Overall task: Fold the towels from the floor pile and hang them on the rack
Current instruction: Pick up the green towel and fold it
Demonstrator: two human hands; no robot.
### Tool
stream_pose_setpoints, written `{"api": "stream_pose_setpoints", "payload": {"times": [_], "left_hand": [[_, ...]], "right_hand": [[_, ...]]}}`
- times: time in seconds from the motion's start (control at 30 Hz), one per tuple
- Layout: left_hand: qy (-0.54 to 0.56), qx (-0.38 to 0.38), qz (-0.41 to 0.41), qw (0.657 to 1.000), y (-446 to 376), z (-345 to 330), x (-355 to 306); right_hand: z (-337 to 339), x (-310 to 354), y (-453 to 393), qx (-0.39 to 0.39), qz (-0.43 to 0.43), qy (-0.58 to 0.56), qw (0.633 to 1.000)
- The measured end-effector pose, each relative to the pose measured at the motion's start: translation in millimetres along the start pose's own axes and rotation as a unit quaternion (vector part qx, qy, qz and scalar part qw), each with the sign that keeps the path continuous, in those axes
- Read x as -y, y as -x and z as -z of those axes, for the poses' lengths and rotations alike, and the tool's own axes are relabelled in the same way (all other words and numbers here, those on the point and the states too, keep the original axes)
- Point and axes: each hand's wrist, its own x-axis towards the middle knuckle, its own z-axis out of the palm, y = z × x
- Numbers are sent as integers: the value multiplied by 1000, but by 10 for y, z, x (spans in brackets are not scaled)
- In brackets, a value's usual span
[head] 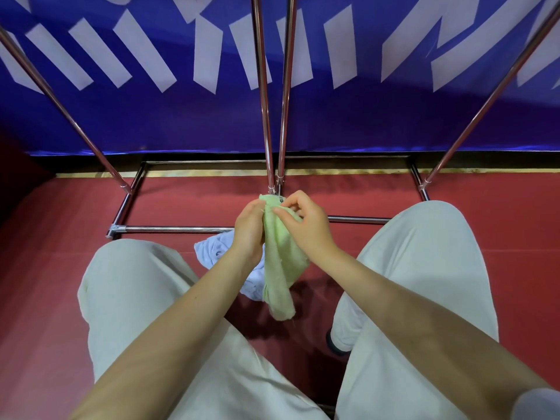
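A pale green towel point(280, 262) hangs bunched between my hands, above the floor between my knees. My left hand point(249, 230) grips its upper left edge. My right hand point(306, 221) pinches the top edge with thumb and forefinger. Under the green towel a white towel point(213, 248) lies crumpled on the red floor, partly hidden by my left wrist. The chrome rack point(266, 116) stands in front of me, its bars bare in view.
The rack's base bar point(169, 229) runs across the floor just beyond my hands, with slanted poles point(60, 107) at left and right. A blue banner with white marks point(348, 56) hangs behind the rack. My knees in light trousers point(127, 286) flank the towels.
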Motion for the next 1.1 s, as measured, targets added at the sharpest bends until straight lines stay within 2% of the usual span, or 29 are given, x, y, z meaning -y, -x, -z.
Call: {"api": "stream_pose_setpoints", "payload": {"times": [0.2,0.43,0.57,0.8,0.93,1.1], "left_hand": [[20,44,-20,999,85,-77,10],[-20,47,-42,998,48,-84,11],[-34,47,-40,997,11,-84,39],[-77,102,-80,989,-20,-46,71],[-81,46,-70,993,-60,-43,88],[-47,7,-50,998,-81,-16,76]], "right_hand": [[8,13,-51,-27,-11,2,1000],[32,16,-111,-53,-32,16,998],[36,13,-121,-62,-48,-1,997],[67,6,-167,-87,-101,-57,989],[58,-17,-174,-64,-134,-86,985],[8,-11,-129,-9,-103,-72,992]]}}
